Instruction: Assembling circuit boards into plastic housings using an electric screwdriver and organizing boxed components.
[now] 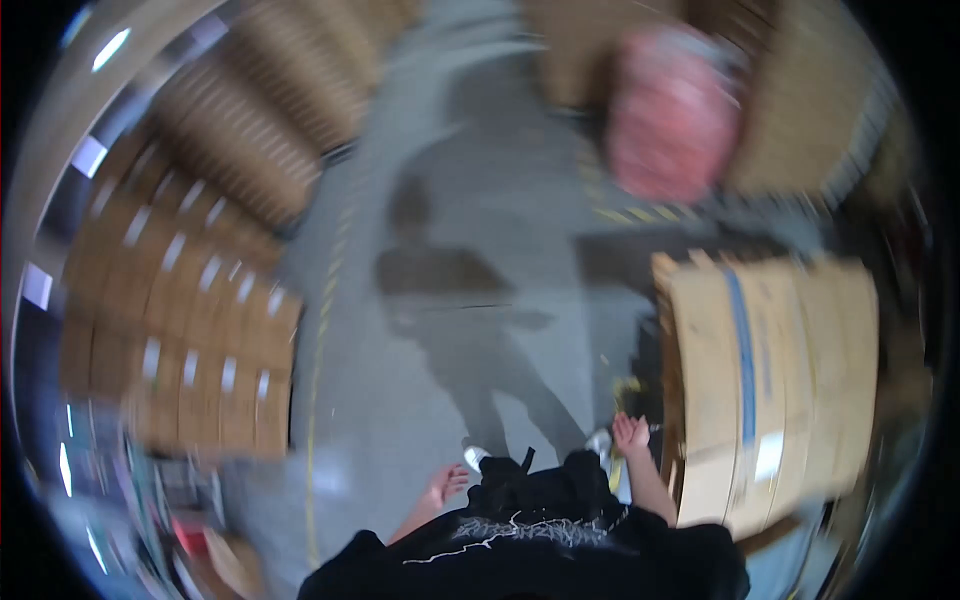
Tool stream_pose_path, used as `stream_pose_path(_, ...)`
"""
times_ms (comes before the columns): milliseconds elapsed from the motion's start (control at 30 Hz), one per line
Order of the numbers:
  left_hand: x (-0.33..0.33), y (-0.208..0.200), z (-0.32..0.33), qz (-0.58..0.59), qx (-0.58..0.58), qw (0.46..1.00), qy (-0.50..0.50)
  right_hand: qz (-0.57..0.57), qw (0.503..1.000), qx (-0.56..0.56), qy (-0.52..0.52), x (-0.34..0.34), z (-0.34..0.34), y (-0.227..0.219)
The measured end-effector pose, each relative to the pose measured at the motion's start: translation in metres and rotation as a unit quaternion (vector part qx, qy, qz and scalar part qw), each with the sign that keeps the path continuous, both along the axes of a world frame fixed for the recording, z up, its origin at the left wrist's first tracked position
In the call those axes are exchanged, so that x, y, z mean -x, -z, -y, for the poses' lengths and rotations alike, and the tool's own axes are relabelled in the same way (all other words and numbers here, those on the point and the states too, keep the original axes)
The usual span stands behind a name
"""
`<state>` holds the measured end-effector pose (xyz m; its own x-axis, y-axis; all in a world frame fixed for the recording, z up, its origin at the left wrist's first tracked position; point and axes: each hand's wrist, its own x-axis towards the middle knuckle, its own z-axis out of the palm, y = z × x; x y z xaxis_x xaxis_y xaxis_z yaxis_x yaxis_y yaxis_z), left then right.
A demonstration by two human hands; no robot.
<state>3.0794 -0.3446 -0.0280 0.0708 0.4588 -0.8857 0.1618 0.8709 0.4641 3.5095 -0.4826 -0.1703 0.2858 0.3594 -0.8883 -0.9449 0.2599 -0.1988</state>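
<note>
My left hand [447,484] hangs low by my left side, with its fingers apart and nothing in it. On the other side, my right hand [630,433] is held out beside the large cardboard stack [705,370], without visibly gripping it. Its fingers are loosely bent and blurred, and no object shows in the palm. The stack is tan, with a blue strap [742,350] around it and a white label [769,456] on its side.
Stacked brown cartons [200,290] with white labels line the left side. A pink wrapped bundle [672,115] stands at the far right beside tall cartons [805,110]. Yellow floor lines [322,340] run along the grey floor [380,400]. A red item [190,535] lies at the lower left.
</note>
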Motion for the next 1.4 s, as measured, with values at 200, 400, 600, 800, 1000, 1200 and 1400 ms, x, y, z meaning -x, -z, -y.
stream_pose_path(200, 0.108, -0.032, 0.017, 0.419, -0.051, 0.903, -0.083, 0.065, 0.901, -0.073, -0.422, 0.173, -0.203, -0.078)
stream_pose_path(400, 0.173, 0.020, 0.057, 0.193, -0.046, 0.962, -0.187, 0.339, 0.289, -0.213, -0.870, 0.399, -0.253, -0.156)
stream_pose_path(600, 0.318, 0.057, 0.110, -0.012, -0.144, 0.887, -0.439, 0.368, 0.255, -0.135, -0.884, 0.526, -0.296, -0.078)
stream_pose_path(800, 0.422, 0.065, 0.134, -0.085, -0.055, 0.789, -0.606, 0.412, 0.324, -0.095, -0.846, 0.653, -0.407, -0.058)
stream_pose_path(1000, 0.488, 0.204, 0.161, -0.036, -0.148, 0.875, -0.460, 0.406, 0.401, -0.114, -0.813, 0.880, -0.616, -0.080)
stream_pose_path(1200, 0.655, 0.120, 0.043, 0.075, -0.119, 0.722, -0.677, 0.598, 0.338, -0.455, -0.567, 1.193, -0.853, -0.236)
stream_pose_path(1400, 0.797, 0.025, -0.038, -0.075, -0.116, 0.726, -0.674, 0.812, 0.317, -0.325, -0.368, 1.368, -0.970, -0.414)
